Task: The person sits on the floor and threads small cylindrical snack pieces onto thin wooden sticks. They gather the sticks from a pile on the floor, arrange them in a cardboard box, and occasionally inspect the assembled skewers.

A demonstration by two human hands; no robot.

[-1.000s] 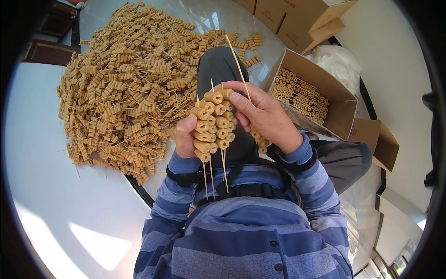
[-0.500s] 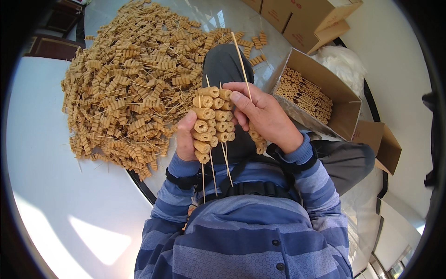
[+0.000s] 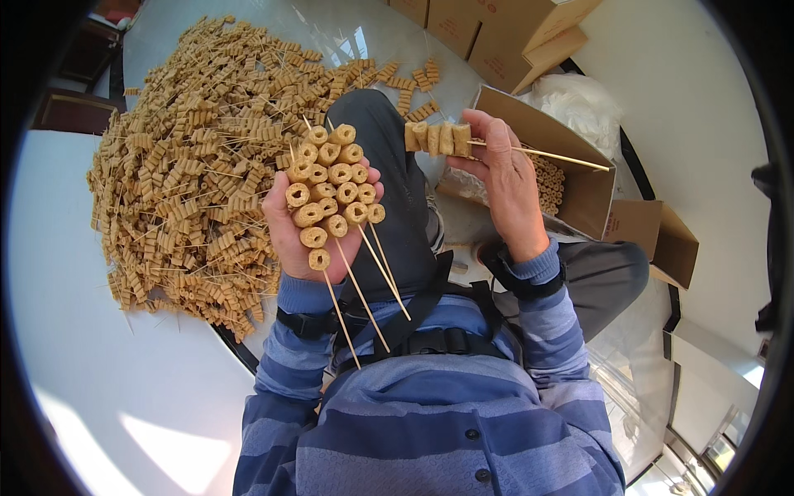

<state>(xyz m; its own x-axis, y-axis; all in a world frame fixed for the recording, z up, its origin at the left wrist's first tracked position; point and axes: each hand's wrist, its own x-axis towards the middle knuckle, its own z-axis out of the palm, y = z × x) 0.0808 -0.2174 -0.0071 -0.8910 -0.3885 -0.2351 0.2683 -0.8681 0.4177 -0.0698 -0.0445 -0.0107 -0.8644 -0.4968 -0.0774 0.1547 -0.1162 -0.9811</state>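
My left hand [image 3: 285, 236] is closed around a bundle of skewers [image 3: 328, 175] threaded with short, hollow tan rolls. The rolls' open ends face up, and several bare sticks stick out toward my waist. Up and to the right, my right hand [image 3: 511, 194] pinches a single skewer of rolls [image 3: 436, 139] between thumb and fingers. That skewer lies nearly level, rolls to the left and bare stick to the right. It is apart from the bundle and passes above the near side of an open cardboard box [image 3: 591, 194].
A large heap of skewered rolls [image 3: 186, 190] spreads over the floor at left, with a few stray ones near my knee [image 3: 372, 124]. Packed skewers [image 3: 549, 183] lie inside the open box. Behind it are clear plastic bags [image 3: 576, 107] and more cartons [image 3: 504, 37]; another carton [image 3: 649, 236] stands at right.
My right hand has moved up and right, swinging its skewer from steep to nearly level. The bundle in my left hand has shifted left and tipped so the rolls' ends face up.
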